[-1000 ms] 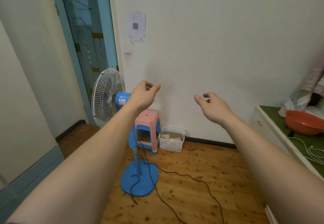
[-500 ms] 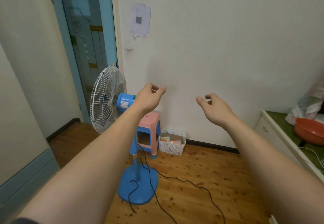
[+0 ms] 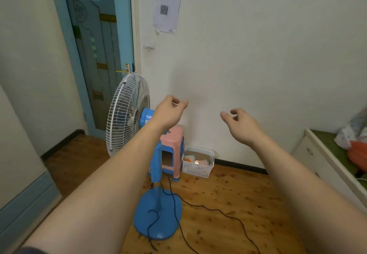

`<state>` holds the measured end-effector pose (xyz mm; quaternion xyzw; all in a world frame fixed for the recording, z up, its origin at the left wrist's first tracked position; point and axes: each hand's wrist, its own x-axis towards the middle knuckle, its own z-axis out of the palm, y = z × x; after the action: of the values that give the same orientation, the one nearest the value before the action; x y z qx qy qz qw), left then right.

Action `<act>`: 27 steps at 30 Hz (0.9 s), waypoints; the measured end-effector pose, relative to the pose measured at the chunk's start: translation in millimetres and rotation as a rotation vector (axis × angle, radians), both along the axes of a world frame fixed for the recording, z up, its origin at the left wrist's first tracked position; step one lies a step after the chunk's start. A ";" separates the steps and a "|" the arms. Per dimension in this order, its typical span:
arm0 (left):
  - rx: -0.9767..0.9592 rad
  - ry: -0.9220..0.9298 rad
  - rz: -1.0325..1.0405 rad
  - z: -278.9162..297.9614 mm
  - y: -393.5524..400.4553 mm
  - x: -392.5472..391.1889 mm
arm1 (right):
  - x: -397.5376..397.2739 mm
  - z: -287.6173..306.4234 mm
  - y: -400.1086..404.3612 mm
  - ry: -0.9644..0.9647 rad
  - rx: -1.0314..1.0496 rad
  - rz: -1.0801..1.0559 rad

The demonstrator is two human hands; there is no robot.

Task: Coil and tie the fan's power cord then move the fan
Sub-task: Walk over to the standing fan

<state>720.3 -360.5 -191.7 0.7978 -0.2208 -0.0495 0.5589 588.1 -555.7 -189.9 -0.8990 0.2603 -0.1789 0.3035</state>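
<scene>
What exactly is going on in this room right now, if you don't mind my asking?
A person stands facing a blue pedestal fan with both arms raised. The left hand and right hand hang in the air, fingers loosely curled, holding nothing. The fan's black power cord lies uncoiled across the wooden floor. A pink stool and white basket stand behind.

The left forearm (image 3: 127,166) hides part of the fan (image 3: 129,112) (motor housing), and the cord (image 3: 228,213) leaves the bottom edge
</scene>
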 end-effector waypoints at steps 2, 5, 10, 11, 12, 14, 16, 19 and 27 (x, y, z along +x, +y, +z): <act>0.006 0.000 -0.005 -1.8 2.7 13.5 | 12.9 -0.4 3.7 0.009 0.000 -0.001; 0.000 0.009 -0.019 -2.6 5.7 32.9 | 32.5 -0.1 9.9 0.016 0.006 -0.003; -0.018 0.016 -0.043 -4.9 10.8 57.1 | 57.8 1.8 17.2 0.029 0.002 -0.016; -0.020 0.018 -0.044 -5.6 11.8 60.1 | 61.3 1.8 17.6 0.031 0.002 -0.016; -0.023 0.022 -0.043 -6.4 13.6 64.2 | 65.6 2.2 18.9 0.030 0.000 -0.015; -0.032 0.026 -0.038 -8.4 16.9 73.4 | 74.4 2.8 22.1 0.029 -0.006 -0.014; -0.034 0.026 -0.033 -10.0 19.2 81.7 | 80.9 1.8 25.2 0.030 -0.006 -0.008; -0.032 0.024 -0.034 -11.0 17.2 92.0 | 87.7 -1.3 25.0 0.030 0.003 -0.001; -0.015 -0.001 -0.058 -11.6 -7.6 105.5 | 100.2 3.2 2.4 0.003 -0.006 -0.028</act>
<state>825.8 -368.2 -203.3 0.7868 -0.2444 -0.0637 0.5632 688.4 -553.3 -186.7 -0.8964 0.2728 -0.1828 0.2978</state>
